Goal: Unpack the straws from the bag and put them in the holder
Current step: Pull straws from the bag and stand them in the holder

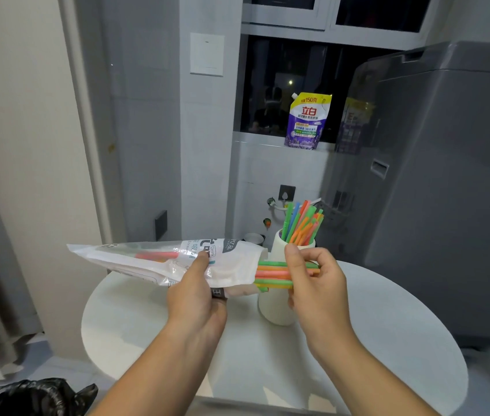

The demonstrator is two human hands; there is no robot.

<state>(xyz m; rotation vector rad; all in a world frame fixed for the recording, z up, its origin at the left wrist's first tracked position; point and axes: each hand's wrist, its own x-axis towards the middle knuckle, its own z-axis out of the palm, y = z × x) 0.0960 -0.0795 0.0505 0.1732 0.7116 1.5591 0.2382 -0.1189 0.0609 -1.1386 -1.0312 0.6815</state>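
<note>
Above the round white table (387,325), the crinkly clear-and-white plastic bag (147,258) lies level in the air. The left hand (198,295) grips its middle, thumb on top. Orange, green and pink straws (270,274) jut from its right end, pinched by the right hand (312,283). Behind stands the smooth white cylindrical holder (273,310), partly hidden, with other straws (302,223) fanning out of it. The bag's creased print is hard to read.

Glossy crinkled plastic bag (159,259); smooth matt white holder (273,307).
</note>
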